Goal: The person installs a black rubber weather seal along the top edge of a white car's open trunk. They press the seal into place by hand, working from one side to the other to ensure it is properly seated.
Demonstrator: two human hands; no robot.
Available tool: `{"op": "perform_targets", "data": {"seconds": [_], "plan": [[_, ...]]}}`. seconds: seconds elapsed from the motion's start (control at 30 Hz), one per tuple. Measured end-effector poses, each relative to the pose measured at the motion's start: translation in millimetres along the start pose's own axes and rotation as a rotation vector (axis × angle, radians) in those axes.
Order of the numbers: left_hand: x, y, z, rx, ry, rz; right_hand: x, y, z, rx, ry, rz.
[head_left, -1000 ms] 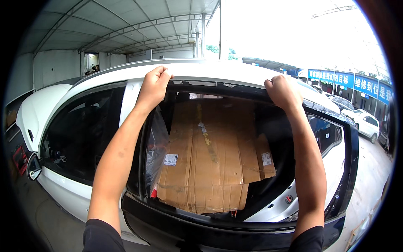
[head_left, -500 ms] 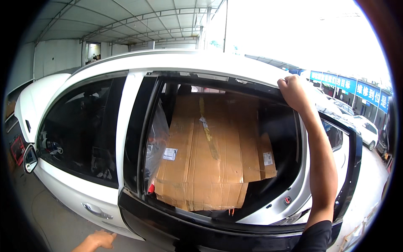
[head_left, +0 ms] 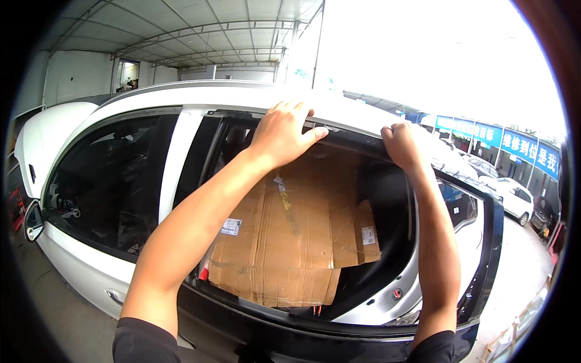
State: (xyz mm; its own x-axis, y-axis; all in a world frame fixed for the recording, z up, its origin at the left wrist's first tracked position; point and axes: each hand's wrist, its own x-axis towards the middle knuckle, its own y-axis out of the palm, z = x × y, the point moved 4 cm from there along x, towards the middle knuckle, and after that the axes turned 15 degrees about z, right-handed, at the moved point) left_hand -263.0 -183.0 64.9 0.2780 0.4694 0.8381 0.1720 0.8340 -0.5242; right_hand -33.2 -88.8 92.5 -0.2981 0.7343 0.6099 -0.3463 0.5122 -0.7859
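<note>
The white car stands before me with its black rear door swung partly outward. At the top of the door's black window frame, my left hand is hooked over the edge, fingers together and thumb stretched along it. Farther right, my right hand is closed in a fist round the same frame. Through the window opening, flattened brown cardboard with yellow tape and white labels fills much of the rear of the car. Finger undersides are hidden in both hands.
The car's front door has a dark window and a side mirror. Parked white cars stand beyond on the right, below blue banners. A metal-framed roof covers the left side.
My left hand has risen from low beside the front door to the top of the rear door frame. My right hand keeps its grip. The view has shifted slightly.
</note>
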Motion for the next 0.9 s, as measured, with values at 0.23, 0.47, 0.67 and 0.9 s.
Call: {"op": "perform_targets", "data": {"seconds": [0.23, 0.47, 0.67, 0.9], "plan": [[17.3, 17.3, 19.5, -0.317, -0.102, 0.216, -0.2, -1.5, 2.8, -0.105, -0.152, -0.097], [15.5, 26.8, 20.6, -0.204, -0.024, 0.075, 5.5, 14.9, 68.3, -0.011, -0.696, -0.147], [15.2, 26.8, 26.6, -0.169, 0.021, 0.064, 20.6, 18.2, 91.0, 0.117, -0.536, 0.149], [13.4, 28.3, 26.5, -0.168, 0.041, 0.038, 22.1, 31.6, 87.9, -0.015, -0.623, -0.12]]}}
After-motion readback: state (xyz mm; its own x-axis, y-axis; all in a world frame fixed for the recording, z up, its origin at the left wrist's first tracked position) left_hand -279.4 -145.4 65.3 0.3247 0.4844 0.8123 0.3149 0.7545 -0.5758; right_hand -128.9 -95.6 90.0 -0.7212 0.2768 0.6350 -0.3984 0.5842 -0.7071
